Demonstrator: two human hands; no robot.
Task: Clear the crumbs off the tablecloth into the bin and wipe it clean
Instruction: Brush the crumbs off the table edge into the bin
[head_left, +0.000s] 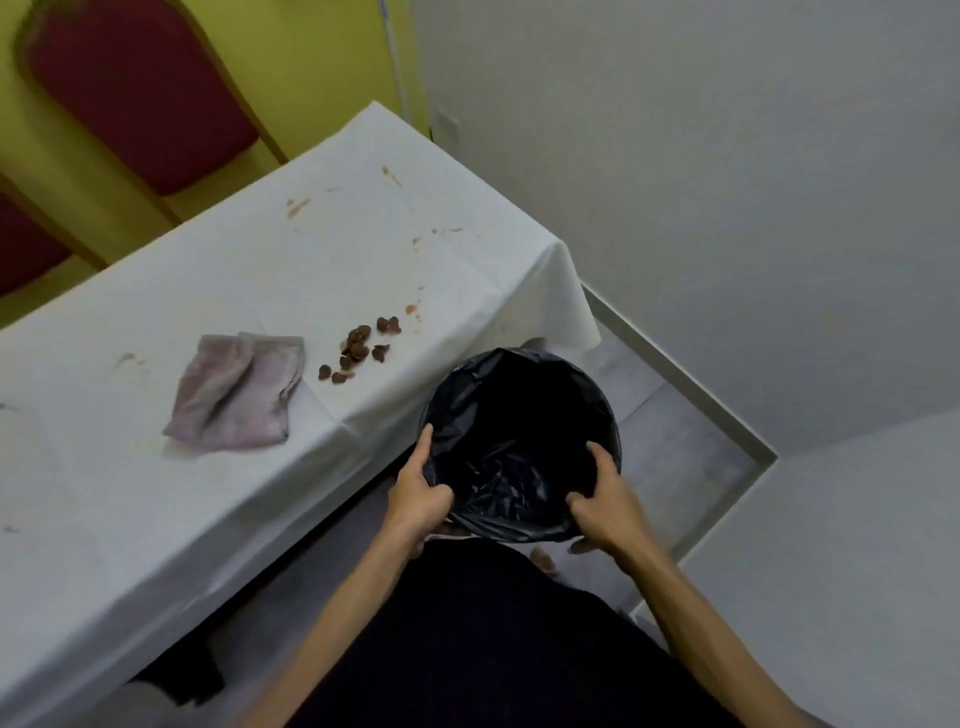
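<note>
A white tablecloth (218, 291) covers the table and carries brown smears and stains. A heap of brown crumbs (358, 347) lies near its right front edge. To the left of the crumbs rests a crumpled pinkish-grey cloth (236, 397). Just below the table edge is a round bin (519, 405) lined with a black bag, its mouth facing up. My left hand (418, 499) grips the bin's near left rim. The near right rim is held by my right hand (605, 506), with the thumb inside the liner.
Two red padded chairs (140, 93) with wooden frames stand beyond the table against a yellow wall. White walls (727, 182) form a corner to the right. Grey floor (670, 441) shows beside the bin. My dark clothing fills the bottom of the view.
</note>
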